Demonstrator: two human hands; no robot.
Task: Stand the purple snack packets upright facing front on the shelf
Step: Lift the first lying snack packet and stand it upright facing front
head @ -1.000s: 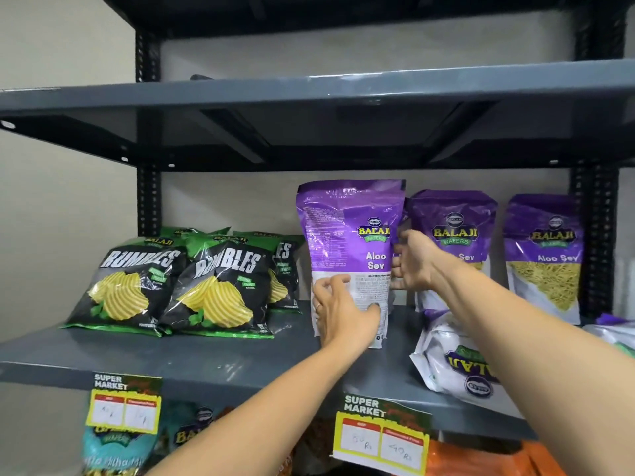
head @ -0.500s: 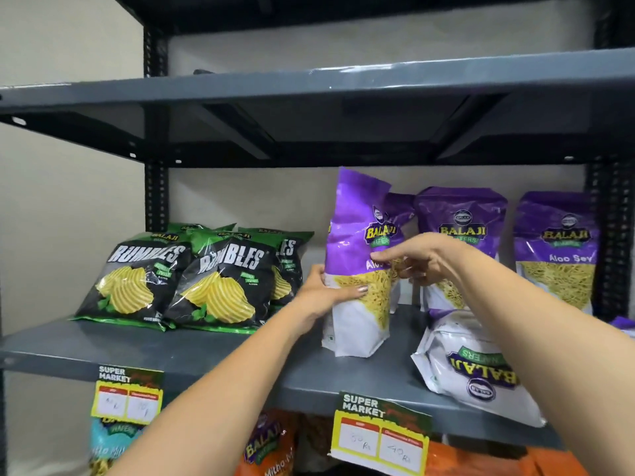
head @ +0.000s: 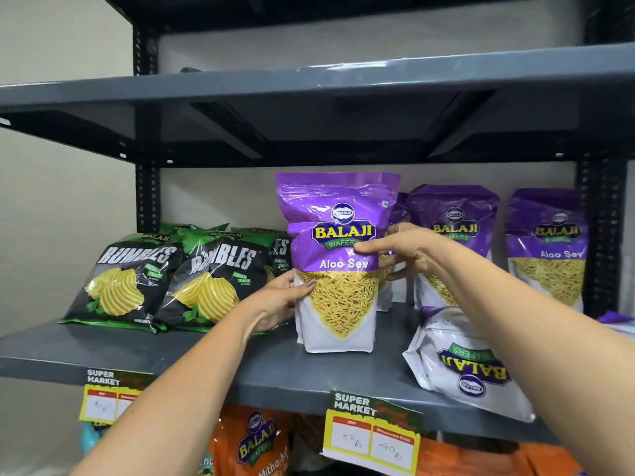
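A glossy purple-and-white Aloo Sev snack packet (head: pixel 335 266) stands upright, label forward, on the grey metal shelf (head: pixel 213 359). The left hand (head: pixel 276 302) clasps its left edge; the right hand (head: pixel 405 250) grips its right side, thumb across the label. Another purple packet (head: pixel 467 365) lies flat, just right.

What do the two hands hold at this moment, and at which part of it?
Both hold one upright purple Aloo Sev snack packet. The left hand grips its left edge near mid-height; the right hand grips its right edge, thumb across the front.
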